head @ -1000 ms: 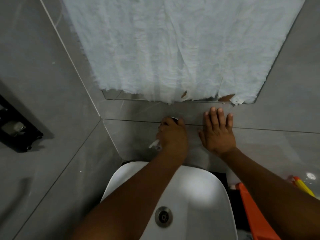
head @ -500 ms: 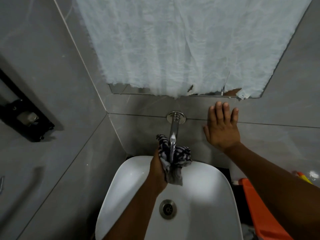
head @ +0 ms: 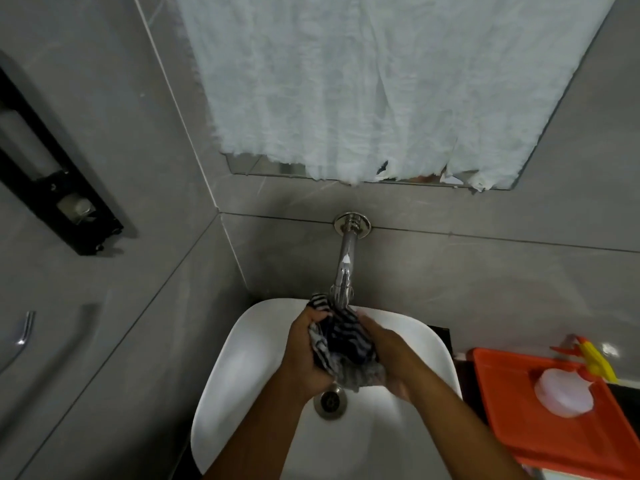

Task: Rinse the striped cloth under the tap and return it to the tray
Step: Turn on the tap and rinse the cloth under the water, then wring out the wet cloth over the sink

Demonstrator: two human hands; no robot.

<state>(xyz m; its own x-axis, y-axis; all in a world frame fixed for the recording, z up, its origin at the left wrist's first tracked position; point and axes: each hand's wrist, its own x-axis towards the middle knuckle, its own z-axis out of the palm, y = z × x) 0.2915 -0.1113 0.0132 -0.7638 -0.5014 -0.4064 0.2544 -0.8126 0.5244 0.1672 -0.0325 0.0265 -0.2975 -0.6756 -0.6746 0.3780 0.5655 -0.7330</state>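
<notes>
The striped cloth (head: 341, 342), dark with pale bands, is bunched between both my hands just under the spout of the chrome wall tap (head: 344, 268). My left hand (head: 306, 355) grips its left side and my right hand (head: 389, 358) grips its right side, both over the white basin (head: 239, 375). Part of the cloth hangs down toward the drain (head: 329, 401). The orange tray (head: 554, 441) sits to the right of the basin. I cannot tell whether water is running.
A white round container (head: 562, 393) rests in the tray, with a yellow and orange object (head: 594, 358) at its far edge. White torn fabric (head: 381, 88) covers the mirror above. A black fitting (head: 59, 188) and a chrome handle (head: 24, 329) are on the left wall.
My right hand left the wall and came down onto the cloth. My left hand lowered the cloth from the tap handle to under the spout. The view tilted down, showing the tray.
</notes>
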